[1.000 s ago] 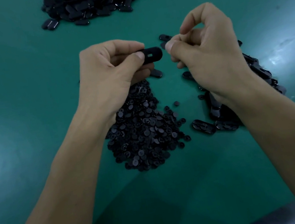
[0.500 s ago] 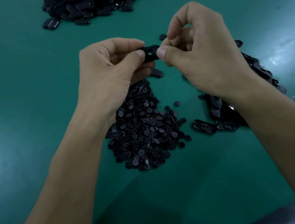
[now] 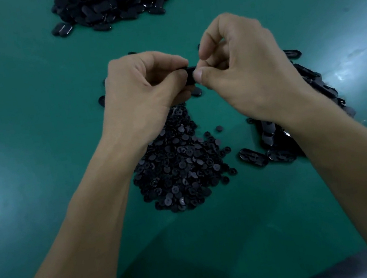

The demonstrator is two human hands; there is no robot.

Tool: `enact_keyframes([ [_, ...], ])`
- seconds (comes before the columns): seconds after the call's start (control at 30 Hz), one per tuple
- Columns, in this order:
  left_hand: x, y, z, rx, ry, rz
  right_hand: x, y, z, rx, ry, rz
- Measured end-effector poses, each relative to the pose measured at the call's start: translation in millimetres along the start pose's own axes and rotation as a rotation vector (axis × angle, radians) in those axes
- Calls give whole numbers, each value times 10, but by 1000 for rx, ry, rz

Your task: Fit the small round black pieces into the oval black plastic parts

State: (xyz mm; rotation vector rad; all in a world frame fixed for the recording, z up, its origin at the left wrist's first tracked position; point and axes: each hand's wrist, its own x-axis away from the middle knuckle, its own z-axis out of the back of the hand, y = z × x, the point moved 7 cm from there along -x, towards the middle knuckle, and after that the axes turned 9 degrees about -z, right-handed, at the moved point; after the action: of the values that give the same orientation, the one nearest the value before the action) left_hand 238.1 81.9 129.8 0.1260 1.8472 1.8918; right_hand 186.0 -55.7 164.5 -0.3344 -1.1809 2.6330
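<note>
Well, green table mat (image 3: 16, 118) stretches wide at left. Over the heap of small round black pieces (image 3: 179, 163), the left hand (image 3: 145, 91) pinches an oval black plastic part (image 3: 191, 75). The curled right hand (image 3: 247, 74) nips its right end, with a pile of black oval parts (image 3: 314, 83) crowding beyond.

With both forearms stretched forward, the curled left grip (image 3: 145, 91) and right grip (image 3: 247, 74) pinch one oval part (image 3: 191, 76) from opposite ends.
</note>
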Motion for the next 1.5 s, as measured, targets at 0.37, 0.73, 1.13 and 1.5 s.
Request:
enact_keyframes([
  [0.37,8,59,16,-275,15,-136,51,-37,14,36,135,-78],
  [0.73,-12,53,61,-301,48,-144,101,-133,-5,15,20,-12],
  [1.13,-10,-39,34,24,4,-1,-38,198,-43,-189,-122,-115],
  [1.5,1,-64,13,29,1,17,-73,294,-67,-256,-89,-127],
])
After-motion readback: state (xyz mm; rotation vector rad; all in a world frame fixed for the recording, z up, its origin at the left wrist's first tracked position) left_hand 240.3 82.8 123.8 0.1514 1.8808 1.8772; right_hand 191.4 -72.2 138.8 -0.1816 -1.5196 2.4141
